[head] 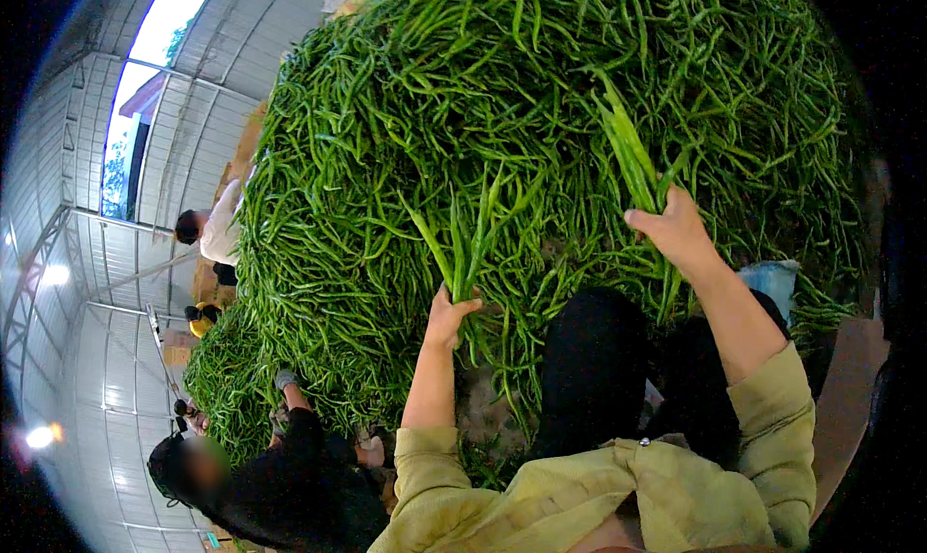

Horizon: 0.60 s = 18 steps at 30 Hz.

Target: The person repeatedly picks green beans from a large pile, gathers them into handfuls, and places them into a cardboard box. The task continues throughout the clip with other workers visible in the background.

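Observation:
My left hand [447,317] grips a bunch of long green chili peppers [463,241], their tips fanned apart above the fist. A second bunch of long green peppers [628,147], lying closer together, is in my right hand [672,227]. Its lower ends stick out below the palm. Both hands are held over the near side of a large heap of green chili peppers [376,140], in front of my knees. The fingers wrapped behind each bunch are partly hidden.
To my left a co-worker in black [304,473] reaches a gloved hand [286,379] to the heap. A person in white [221,227] and others are farther off. A pale blue sack [771,285] lies beside my right knee, and a brown board [851,401] stands at the right.

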Available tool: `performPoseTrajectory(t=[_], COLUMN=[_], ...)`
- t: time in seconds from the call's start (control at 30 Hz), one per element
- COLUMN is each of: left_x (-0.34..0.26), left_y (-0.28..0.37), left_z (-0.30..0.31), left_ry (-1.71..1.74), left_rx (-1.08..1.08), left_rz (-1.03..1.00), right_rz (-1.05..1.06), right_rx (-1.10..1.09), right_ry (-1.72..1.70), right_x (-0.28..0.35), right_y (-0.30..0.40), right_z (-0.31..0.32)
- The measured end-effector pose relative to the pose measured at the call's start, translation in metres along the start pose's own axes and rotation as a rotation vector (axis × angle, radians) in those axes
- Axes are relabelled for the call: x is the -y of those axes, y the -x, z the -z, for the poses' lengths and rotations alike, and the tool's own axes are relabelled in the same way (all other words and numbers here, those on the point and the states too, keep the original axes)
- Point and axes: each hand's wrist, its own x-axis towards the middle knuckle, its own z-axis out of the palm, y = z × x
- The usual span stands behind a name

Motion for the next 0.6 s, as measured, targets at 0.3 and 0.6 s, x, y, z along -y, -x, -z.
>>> performPoseTrajectory(t=[0.3, 0.6], left_x=[-0.100, -0.168], left_y=[-0.011, -0.021], left_z=[-0.084, -0.181], left_ry=[0.101, -0.383], left_rx=[0.269, 0.473], left_rz=[-0.305, -0.524], right_rz=[-0.252, 0.123], right_rx=[-0.142, -0.405], right_ry=[-0.481, -0.708], right_x=[0.026, -0.003], right_y=[0.004, -0.043], right_z=[-0.024, 0.004])
